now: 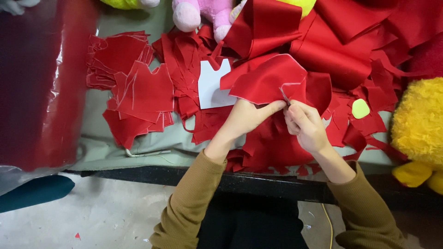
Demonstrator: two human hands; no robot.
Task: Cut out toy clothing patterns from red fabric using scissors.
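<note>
My left hand (249, 117) pinches the lower edge of a red fabric piece (267, 80) with a pale outline along its rim. My right hand (304, 124) meets it from the right, fingers closed around something thin and metallic at the cloth's edge, probably small scissors, mostly hidden. A white paper template (212, 85) lies just left of the held cloth. A stack of cut red shapes (138, 92) sits further left on the table (120, 154).
Red scraps (369, 120) and larger folded red cloth (341, 50) cover the table's right half. A roll of red material in plastic (32, 83) lies at left. A yellow plush toy (420, 129) sits at right, a pink plush (203, 14) at the back. A small yellow-green oval (360, 109) rests among scraps.
</note>
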